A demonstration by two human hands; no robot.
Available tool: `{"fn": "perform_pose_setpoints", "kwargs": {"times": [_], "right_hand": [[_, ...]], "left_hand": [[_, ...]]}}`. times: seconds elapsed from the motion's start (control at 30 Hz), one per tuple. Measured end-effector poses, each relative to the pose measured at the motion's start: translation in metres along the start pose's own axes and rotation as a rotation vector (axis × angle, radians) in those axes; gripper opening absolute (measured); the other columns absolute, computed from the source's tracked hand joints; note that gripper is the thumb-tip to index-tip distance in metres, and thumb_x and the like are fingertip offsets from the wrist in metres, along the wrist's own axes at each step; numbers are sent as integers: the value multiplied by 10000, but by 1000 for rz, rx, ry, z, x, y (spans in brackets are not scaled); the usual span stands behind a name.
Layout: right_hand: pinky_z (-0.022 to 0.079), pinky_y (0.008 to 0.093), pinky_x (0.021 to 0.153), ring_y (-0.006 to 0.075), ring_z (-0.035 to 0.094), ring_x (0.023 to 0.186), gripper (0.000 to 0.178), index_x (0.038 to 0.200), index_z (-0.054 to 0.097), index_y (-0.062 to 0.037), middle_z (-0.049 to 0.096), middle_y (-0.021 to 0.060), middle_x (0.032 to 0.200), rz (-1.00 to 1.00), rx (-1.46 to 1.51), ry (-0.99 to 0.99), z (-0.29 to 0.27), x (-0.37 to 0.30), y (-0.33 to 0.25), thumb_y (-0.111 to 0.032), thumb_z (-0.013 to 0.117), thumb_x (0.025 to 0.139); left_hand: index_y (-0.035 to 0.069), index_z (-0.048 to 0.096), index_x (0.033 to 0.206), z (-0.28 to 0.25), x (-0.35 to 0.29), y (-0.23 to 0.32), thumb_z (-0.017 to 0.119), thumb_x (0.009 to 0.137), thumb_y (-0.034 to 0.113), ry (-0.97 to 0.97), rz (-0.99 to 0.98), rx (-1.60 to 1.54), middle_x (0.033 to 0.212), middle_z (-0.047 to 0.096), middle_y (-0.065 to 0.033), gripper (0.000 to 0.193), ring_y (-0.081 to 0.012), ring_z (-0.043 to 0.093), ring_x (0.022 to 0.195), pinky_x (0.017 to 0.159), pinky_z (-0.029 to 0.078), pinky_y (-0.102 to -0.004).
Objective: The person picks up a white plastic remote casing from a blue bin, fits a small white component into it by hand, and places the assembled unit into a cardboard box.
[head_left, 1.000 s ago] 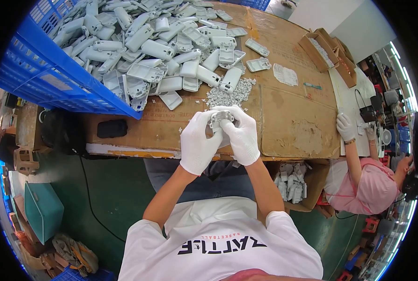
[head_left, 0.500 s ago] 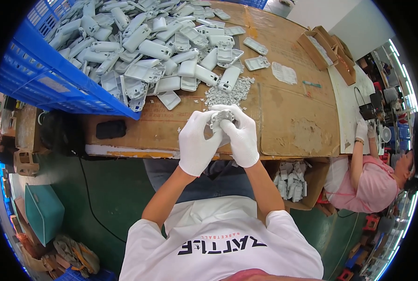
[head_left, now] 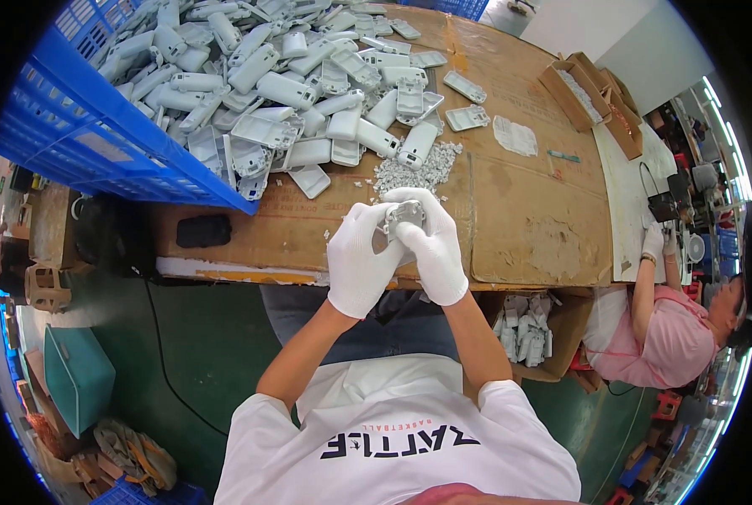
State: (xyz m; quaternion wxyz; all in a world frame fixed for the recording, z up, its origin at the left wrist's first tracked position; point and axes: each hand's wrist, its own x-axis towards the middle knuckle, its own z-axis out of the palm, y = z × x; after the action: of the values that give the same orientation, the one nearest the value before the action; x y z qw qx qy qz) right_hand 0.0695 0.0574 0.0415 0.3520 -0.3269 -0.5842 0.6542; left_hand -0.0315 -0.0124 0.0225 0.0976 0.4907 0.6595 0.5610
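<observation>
Both of my hands wear white gloves and meet at the table's near edge. Between them is a small light-grey plastic housing (head_left: 404,217), its moulded inner side showing. My left hand (head_left: 362,263) grips its left side with curled fingers. Wrapped round its right side is my right hand (head_left: 435,252), the thumb pressed onto the front of the part. Just beyond the gloves lies a heap of tiny white plastic pieces (head_left: 416,172). Farther off, a large pile of white plastic housings (head_left: 279,89) spreads over the back left, some face up and some hollow side up.
A blue plastic crate (head_left: 98,160) borders the pile on the left. On the cardboard-covered table (head_left: 544,223) lie a black case (head_left: 204,231), a crumpled clear bag (head_left: 515,136) and a green pen-like tool (head_left: 564,156). Below, a carton (head_left: 565,345) holds white parts. A person in pink (head_left: 662,332) works at right.
The housing has turned a little in my fingers, showing more of its inner face. My right thumb has shifted on it. The whole view has moved slightly.
</observation>
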Motion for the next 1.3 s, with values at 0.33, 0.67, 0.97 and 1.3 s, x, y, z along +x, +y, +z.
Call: {"fn": "perform_pose_setpoints", "kwargs": {"times": [0.33,0.67,0.97,1.3], "right_hand": [[496,250,804,83,605,886,228,1082,664,-6,666,36,967,3,-40,-27,-7,5,6,-19,562,878],[525,263,816,104,641,891,249,1087,667,10,686,54,940,-16,-47,61,-64,10,4,-3,549,868],[560,342,823,189,708,916,295,1095,687,-44,743,93,988,54,-975,872,-458,45,56,-132,726,817],[534,419,865,331,656,955,252,1060,676,-68,673,151,1001,-646,-1218,180,-225,49,8,-44,658,809]], "left_hand": [[73,645,1037,1,-1,-1,749,760,17,-38,-4,-2,903,607,-84,302,-235,648,753,671,524,-343],[51,643,1151,26,21,14,759,790,77,-297,123,-55,942,626,-136,380,-308,652,844,746,528,-371],[122,633,1091,89,111,-30,753,841,340,-305,212,824,967,661,-96,353,-292,681,894,716,571,-432],[53,559,1110,109,139,-52,670,832,274,-275,15,929,918,724,-152,373,-333,739,853,635,587,-497]]}}
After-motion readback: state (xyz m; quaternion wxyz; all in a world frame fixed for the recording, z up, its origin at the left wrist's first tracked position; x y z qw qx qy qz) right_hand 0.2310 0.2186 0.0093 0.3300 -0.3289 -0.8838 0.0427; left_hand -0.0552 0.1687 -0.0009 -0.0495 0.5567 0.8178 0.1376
